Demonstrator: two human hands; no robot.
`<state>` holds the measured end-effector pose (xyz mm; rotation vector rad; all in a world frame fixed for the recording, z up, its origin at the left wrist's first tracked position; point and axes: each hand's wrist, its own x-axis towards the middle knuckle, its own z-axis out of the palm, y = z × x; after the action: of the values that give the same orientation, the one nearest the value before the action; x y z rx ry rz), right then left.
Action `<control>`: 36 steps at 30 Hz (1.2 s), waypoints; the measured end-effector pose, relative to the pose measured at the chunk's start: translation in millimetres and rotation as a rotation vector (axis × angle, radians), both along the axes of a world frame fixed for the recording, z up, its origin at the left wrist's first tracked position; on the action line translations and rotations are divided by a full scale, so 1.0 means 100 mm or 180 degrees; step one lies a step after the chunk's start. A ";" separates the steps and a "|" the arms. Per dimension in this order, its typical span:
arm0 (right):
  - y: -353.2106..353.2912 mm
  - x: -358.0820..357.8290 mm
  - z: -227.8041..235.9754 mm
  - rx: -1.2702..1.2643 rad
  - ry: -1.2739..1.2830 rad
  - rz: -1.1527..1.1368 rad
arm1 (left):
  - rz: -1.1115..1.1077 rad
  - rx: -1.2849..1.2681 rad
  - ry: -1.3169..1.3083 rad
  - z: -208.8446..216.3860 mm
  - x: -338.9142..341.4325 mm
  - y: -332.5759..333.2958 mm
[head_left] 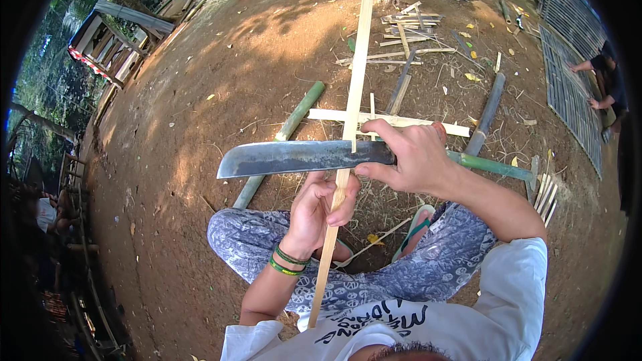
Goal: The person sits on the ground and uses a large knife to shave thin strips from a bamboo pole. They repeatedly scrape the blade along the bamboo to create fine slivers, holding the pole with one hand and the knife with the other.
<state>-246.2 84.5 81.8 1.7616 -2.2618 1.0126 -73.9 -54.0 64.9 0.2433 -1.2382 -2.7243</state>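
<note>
- Head view: I see one long bamboo strip (361, 60) running from in front of the white shirt (461, 327) out over the dirt ground, with a machete (287, 159) laid across its middle.
- Left hand (314, 207): fingers curled closed around the strip, just below the blade.
- Right hand (418, 157): fingers wrapped about the machete's handle.
- Done, as I judge it: pieces already split lie in a loose pile (411, 23) farther out, and pale slats (546, 197) lie at the right.
- Left, as I judge it: the held strip looks unfinished; I can't tell whether the edge bites into it.
- Beyond the blade, a crosswise strip (414, 122) lies near a green bamboo pole (301, 112).
</note>
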 end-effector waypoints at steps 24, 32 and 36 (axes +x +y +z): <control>-0.01 -0.15 0.03 -0.0237 0.0668 0.0012 | -0.0548 0.0016 -0.0374 0.13 0.20 0.01; 0.07 -0.52 0.06 -0.0443 0.0275 -0.0574 | -0.0684 0.0086 -0.0264 0.06 0.53 0.02; 0.16 -0.76 0.12 -0.0385 -0.0349 -0.0911 | -0.0847 0.0007 -0.0424 -0.01 0.77 -0.01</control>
<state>-321.8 100.9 94.3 1.3183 -2.3707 1.1801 2.9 -54.8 64.1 0.2832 -1.3938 -2.9764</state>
